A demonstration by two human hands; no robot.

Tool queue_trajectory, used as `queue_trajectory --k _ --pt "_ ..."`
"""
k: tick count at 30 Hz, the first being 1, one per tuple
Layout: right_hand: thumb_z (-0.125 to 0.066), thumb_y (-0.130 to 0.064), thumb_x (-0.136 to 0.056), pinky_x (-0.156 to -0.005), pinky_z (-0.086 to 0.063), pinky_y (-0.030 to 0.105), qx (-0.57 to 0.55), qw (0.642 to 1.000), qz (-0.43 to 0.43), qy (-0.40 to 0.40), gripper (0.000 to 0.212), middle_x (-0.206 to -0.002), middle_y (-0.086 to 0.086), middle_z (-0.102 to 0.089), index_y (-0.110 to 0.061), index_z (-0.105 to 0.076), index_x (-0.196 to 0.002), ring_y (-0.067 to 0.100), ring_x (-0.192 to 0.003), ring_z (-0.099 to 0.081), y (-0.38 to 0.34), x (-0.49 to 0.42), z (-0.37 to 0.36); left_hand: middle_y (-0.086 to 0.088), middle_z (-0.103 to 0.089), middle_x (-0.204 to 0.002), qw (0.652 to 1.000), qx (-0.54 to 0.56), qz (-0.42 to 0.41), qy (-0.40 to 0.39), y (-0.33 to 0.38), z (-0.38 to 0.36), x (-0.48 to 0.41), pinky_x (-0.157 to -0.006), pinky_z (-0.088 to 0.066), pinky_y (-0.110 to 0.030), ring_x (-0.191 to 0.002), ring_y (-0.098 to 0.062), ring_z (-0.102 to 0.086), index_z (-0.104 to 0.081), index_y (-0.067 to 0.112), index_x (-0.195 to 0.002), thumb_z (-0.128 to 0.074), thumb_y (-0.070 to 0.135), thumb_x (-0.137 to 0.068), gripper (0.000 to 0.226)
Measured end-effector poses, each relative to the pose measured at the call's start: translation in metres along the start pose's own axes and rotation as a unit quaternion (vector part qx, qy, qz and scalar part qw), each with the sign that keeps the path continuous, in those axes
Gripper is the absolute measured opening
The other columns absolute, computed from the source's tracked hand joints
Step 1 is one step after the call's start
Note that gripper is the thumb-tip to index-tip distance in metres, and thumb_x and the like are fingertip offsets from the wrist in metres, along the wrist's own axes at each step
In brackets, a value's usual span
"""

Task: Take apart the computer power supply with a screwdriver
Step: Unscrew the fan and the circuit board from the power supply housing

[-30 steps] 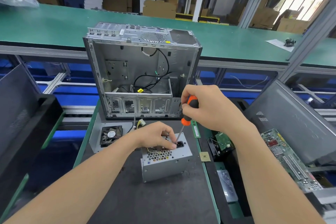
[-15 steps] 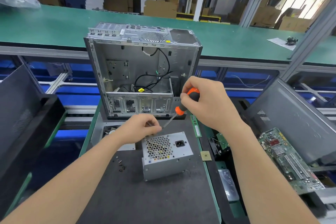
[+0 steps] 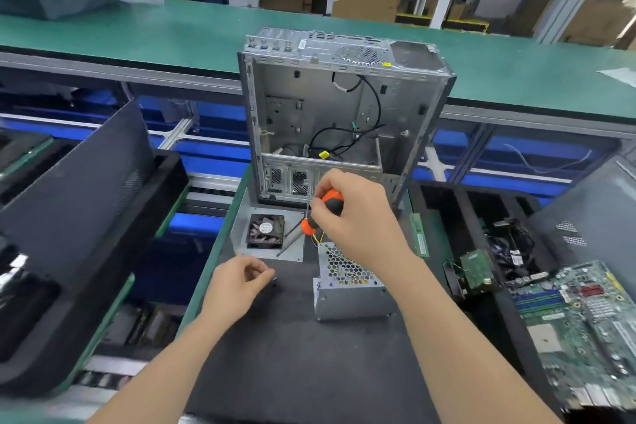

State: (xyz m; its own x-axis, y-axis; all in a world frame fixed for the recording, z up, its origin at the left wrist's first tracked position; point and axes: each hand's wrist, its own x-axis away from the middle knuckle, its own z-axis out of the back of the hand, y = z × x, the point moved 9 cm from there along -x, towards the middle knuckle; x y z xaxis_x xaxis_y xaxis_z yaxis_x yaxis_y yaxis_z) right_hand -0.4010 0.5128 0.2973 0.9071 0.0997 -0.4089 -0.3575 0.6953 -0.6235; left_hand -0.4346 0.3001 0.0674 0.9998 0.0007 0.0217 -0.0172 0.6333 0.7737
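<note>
The grey metal power supply [image 3: 351, 303] stands on the dark mat [image 3: 292, 372], its honeycomb grille facing up. My right hand [image 3: 358, 217] grips the orange-and-black screwdriver [image 3: 330, 201] above the unit's far edge. The shaft slants down and to the left, clear of the unit. My left hand [image 3: 237, 282] hovers over the mat to the left of the power supply. Its thumb and fingertips pinch a small dark screw [image 3: 273, 280].
An open, gutted computer case [image 3: 344, 107] stands upright behind the mat. A black fan [image 3: 266, 231] lies on a grey plate [image 3: 296, 251] in front of it. A green memory stick [image 3: 420, 234] and motherboard [image 3: 585, 320] lie to the right. Black panels [image 3: 86, 200] lean at the left.
The screwdriver lifted off the power supply's top and swung to the left. My left hand left the unit and moved left over the mat, pinching a screw.
</note>
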Motion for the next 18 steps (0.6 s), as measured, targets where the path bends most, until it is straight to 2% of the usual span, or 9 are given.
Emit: queue_trajectory --k 4,5,7,9,13,18 --pt "-0.065 -0.016 -0.092 -0.065 -0.041 0.014 0.027 0.999 -0.010 -0.022 0.012 -0.069 -0.013 -0.061 -0.022 -0.059 -0.084 0.001 -0.078 -0.059 0.010 0.005 -0.021 0.016 -0.063 -0.078 0.998 -0.053 0.028 0.007 -0.018 -0.011 0.009 -0.066 -0.045 -0.023 -0.073 0.001 -0.061 -0.065 0.040 -0.072 -0.086 0.030 -0.081 0.025" --pt "-0.065 -0.016 -0.092 -0.065 -0.039 0.012 0.027 0.999 -0.011 -0.021 0.012 -0.069 -0.013 -0.060 -0.022 -0.058 -0.084 0.001 -0.077 -0.059 0.013 0.007 -0.022 0.015 -0.062 -0.080 0.998 -0.058 0.030 0.009 -0.019 -0.013 0.010 -0.069 -0.047 -0.025 -0.076 0.001 -0.060 -0.065 0.041 -0.073 -0.085 0.029 -0.082 0.025" --pt "-0.067 -0.012 -0.091 -0.066 -0.037 0.005 0.023 1.000 -0.014 -0.012 0.014 -0.068 -0.015 -0.058 -0.020 -0.059 -0.083 -0.010 -0.076 -0.059 0.015 0.011 -0.020 0.015 -0.060 -0.084 0.997 -0.066 0.033 0.015 -0.018 -0.016 0.011 -0.071 -0.048 -0.027 -0.079 0.002 -0.060 -0.067 0.042 -0.078 -0.083 0.030 -0.084 0.021" --pt "-0.067 -0.012 -0.092 -0.067 -0.036 0.002 0.022 1.000 -0.021 -0.008 0.015 -0.070 -0.014 -0.058 -0.020 -0.059 -0.083 -0.015 -0.077 -0.058 0.018 0.014 -0.017 0.016 -0.059 -0.084 0.996 -0.080 0.031 0.024 -0.016 -0.017 0.011 -0.064 -0.043 -0.023 -0.078 0.004 -0.057 -0.072 0.040 -0.083 -0.082 0.033 -0.086 0.013" --pt "-0.068 -0.016 -0.093 -0.071 -0.037 0.005 0.031 0.999 -0.033 -0.004 0.012 -0.078 -0.011 -0.060 -0.022 -0.060 -0.086 -0.005 -0.083 -0.056 0.025 0.015 -0.012 0.019 -0.057 -0.081 0.994 -0.100 0.027 0.043 -0.014 -0.018 0.013 -0.057 -0.035 -0.018 -0.074 0.005 -0.053 -0.072 0.043 -0.084 -0.081 0.039 -0.086 0.009" --pt "-0.067 -0.019 -0.095 -0.073 -0.038 0.005 0.033 0.998 -0.044 -0.005 0.010 -0.085 -0.011 -0.063 -0.024 -0.061 -0.089 -0.001 -0.088 -0.057 0.030 0.017 -0.004 0.021 -0.061 -0.083 0.994 -0.095 0.025 0.048 -0.016 -0.016 0.011 -0.061 -0.044 -0.027 -0.079 -0.001 -0.057 -0.075 0.045 -0.085 -0.081 0.042 -0.085 0.006"
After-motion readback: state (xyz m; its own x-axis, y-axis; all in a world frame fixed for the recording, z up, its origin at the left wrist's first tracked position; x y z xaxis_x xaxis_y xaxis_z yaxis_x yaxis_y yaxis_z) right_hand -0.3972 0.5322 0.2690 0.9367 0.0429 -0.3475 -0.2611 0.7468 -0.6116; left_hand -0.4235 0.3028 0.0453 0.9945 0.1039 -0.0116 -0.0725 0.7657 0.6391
